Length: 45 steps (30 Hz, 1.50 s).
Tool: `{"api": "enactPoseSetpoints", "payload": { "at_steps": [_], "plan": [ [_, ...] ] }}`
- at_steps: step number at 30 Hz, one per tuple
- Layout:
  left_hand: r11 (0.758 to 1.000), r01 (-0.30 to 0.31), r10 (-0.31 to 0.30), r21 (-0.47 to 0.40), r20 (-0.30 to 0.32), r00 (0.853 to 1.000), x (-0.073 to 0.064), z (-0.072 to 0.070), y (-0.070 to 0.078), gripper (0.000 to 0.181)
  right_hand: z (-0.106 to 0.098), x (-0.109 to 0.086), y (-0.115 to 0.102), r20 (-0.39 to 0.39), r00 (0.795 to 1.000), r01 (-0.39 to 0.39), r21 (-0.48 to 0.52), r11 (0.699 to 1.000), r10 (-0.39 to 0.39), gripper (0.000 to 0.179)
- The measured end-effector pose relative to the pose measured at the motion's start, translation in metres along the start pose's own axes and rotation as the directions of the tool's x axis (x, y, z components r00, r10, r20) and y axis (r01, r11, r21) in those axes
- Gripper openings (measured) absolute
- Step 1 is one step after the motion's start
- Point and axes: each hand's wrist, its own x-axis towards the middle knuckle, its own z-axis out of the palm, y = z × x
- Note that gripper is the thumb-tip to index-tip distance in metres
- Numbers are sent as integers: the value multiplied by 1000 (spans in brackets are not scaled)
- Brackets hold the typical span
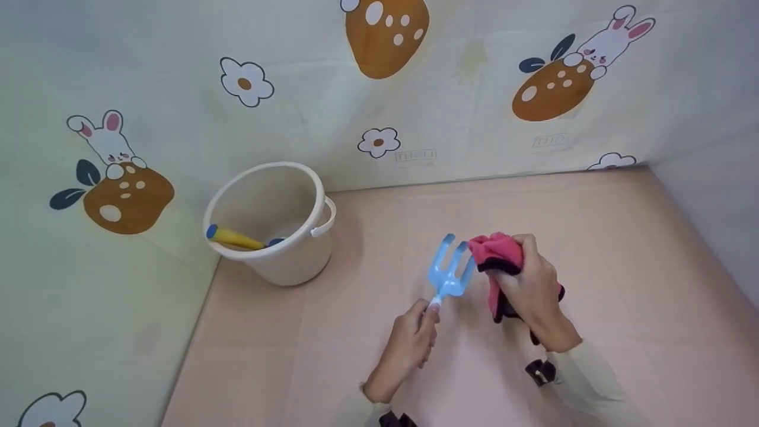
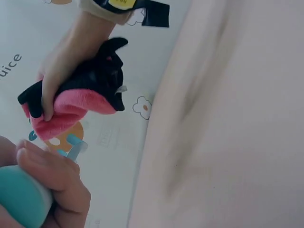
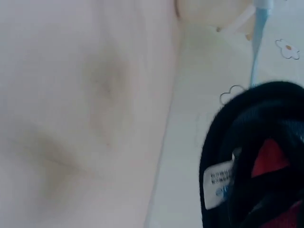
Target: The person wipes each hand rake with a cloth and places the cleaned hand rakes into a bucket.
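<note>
I see printed walls (image 1: 314, 130) beyond a pink bench (image 1: 284, 356); right of centre, left fingers (image 1: 429, 323) grip a blue fork (image 1: 446, 283), handle (image 1: 436, 300) mostly hidden; right fingers (image 1: 528, 244) clutch pink-black fabric (image 1: 501, 246), shape unclear.

**Pale sleeves, black wrist fittings**

You're in long sleeves, plain off-white: left sleeve (image 1: 359, 411), right sleeve (image 1: 593, 379), both ending near the wrist. Left hand (image 1: 406, 339) and right hand (image 1: 532, 287) bare. Black left fitting (image 1: 397, 420) by one cuff, blocky black right fitting (image 1: 540, 372) by the other. Your right one carries a yellow label (image 2: 122, 4), dark print, cropped, unreadable.
</note>
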Motion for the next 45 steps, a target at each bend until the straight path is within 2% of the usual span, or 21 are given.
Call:
{"api": "enactPoseSetpoints", "payload": {
  "at_steps": [3, 5, 9, 11, 13, 19, 24, 29, 33, 38, 43, 45],
  "plan": [
    [1000, -26, 26, 6, -12, 1000, 2, -2, 2, 29, -2, -6, -5, 113, 989, 88, 29, 996, -91, 41],
    [999, -42, 42, 17, -20, 999, 2, -2, 4, 29, -2, -10, -9, 169, 970, 172, 13, 985, -172, 41],
    [995, -81, 83, 61, -29, 996, 2, -1, 7, 31, 0, -13, -17, 218, 923, 333, -39, 942, -317, 38],
    [992, -91, 94, 85, -35, 995, 2, -1, 8, 30, 1, -13, -21, 235, 907, 369, -44, 928, -349, 37],
    [989, -96, 102, 108, -44, 994, 2, 0, 8, 28, 2, -12, -23, 256, 901, 370, -36, 928, -349, 37],
    [978, -130, 139, 164, -47, 989, 1, 5, 7, 23, 7, -14, -19, 305, 916, 274, 0, 962, -261, 36],
    [978, -134, 143, 163, -47, 989, 0, 9, 3, 27, 7, -17, -16, 360, 927, 111, 0, 994, -103, 38],
    [979, -127, 136, 157, -42, 990, -2, 11, 2, 29, 5, -13, -15, 396, 917, -35, -16, 999, 39, 38],
    [976, -132, 141, 174, -37, 989, -2, 11, 3, 29, 5, -10, -14, 389, 914, -112, -34, 993, 117, 37],
    [971, -134, 143, 196, -30, 989, -1, 11, 3, 30, 7, -7, -14, 344, 922, -160, -74, 984, 176, 37],
    [976, -112, 117, 185, -16, 993, -2, 11, 2, 28, 8, -6, -17, 294, 934, -161, -160, 974, 203, 38],
    [974, -129, 134, 186, -14, 991, -3, 11, 1, 28, 8, -5, -17, 268, 941, -153, -206, 967, 206, 40]
  ]
}}
